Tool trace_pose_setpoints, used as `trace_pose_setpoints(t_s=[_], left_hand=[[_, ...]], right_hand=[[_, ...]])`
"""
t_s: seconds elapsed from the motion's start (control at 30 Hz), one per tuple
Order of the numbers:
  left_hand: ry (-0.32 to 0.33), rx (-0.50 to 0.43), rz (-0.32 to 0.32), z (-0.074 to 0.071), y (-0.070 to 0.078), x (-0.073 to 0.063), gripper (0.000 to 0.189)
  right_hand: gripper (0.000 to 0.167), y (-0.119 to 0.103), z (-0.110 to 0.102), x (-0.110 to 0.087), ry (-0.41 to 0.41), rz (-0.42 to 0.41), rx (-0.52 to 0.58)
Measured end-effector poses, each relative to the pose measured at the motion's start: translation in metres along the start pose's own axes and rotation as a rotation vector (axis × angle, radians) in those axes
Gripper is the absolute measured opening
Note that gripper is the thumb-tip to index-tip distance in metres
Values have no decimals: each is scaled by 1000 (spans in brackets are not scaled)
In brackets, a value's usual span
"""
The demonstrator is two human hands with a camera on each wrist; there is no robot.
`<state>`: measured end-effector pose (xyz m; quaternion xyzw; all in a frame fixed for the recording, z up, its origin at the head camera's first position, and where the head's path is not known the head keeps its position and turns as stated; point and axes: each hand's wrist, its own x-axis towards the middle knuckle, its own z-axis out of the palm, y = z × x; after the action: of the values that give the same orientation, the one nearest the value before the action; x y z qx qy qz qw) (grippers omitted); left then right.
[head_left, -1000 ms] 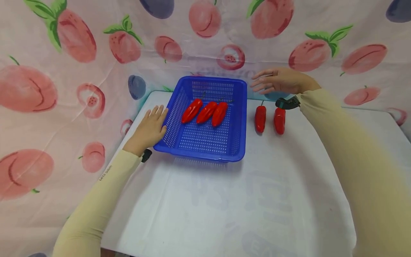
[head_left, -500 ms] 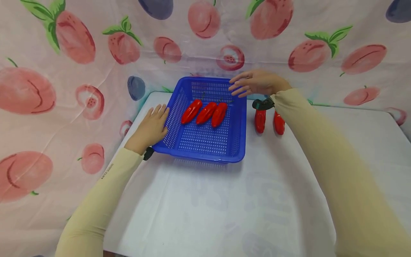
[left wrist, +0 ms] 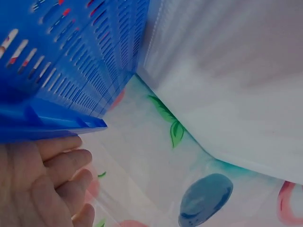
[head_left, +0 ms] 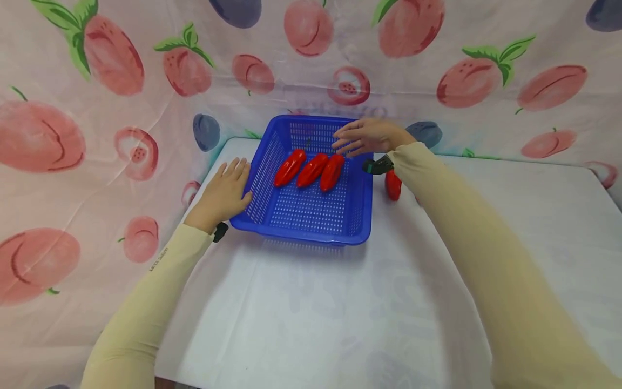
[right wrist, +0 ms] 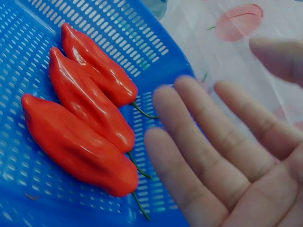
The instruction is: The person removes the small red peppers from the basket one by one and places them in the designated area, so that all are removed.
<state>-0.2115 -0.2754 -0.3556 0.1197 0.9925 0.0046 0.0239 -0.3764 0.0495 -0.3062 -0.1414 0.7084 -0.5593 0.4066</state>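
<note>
Left hand (head_left: 221, 194), fingers straight and slightly apart, lies along the left rim of a blue basket (head_left: 311, 237) and grips nothing; whether it presses the rim cannot be told. The basket stands on a white counter (head_left: 291, 313), near the far-left corner and close to the far edge. Inside it, three red peppers (head_left: 312, 170) lie side by side on a slant, green stems toward the basket's far wall. Next, the right hand (head_left: 371, 135) hovers over the basket's far right corner, fingers extended, thumb held apart, nothing in its grasp. A black band (head_left: 378, 165) at that wrist covers part of another red pepper (head_left: 393, 186), which lies on the counter just right of the basket. Farther right, a cream sleeve (head_left: 491, 265) crosses toward the near edge.
</note>
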Motion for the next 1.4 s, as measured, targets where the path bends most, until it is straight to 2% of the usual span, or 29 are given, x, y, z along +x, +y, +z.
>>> trace_pose_setpoints(t_s=[0.2, 0.47, 0.6, 0.7, 0.83, 0.97, 1.07, 1.2, 1.4], left_hand=[[-2, 8, -21, 1, -1, -3, 67], [19, -37, -15, 6, -3, -3, 67], [15, -38, -16, 7, -3, -2, 67], [11, -36, -17, 7, -3, -2, 67], [8, -51, -21, 6, -2, -2, 66], [18, -60, -18, 6, -2, -3, 66], [25, -55, -16, 7, -2, -3, 66], [20, -49, -19, 7, -2, -3, 66], [11, -54, -20, 5, 0, -5, 66]], right_hand=[[25, 4, 7, 10, 10, 28, 89], [33, 8, 19, 22, 65, 51, 86], [22, 12, 23, 27, 80, 57, 118], [25, 15, 26, 32, 79, 48, 122], [38, 19, 31, 40, 65, 31, 102], [37, 21, 36, 46, 52, 23, 83], [42, 21, 41, 51, 42, 36, 92], [50, 20, 47, 59, 30, 51, 93], [50, 19, 52, 67, 6, 32, 64]])
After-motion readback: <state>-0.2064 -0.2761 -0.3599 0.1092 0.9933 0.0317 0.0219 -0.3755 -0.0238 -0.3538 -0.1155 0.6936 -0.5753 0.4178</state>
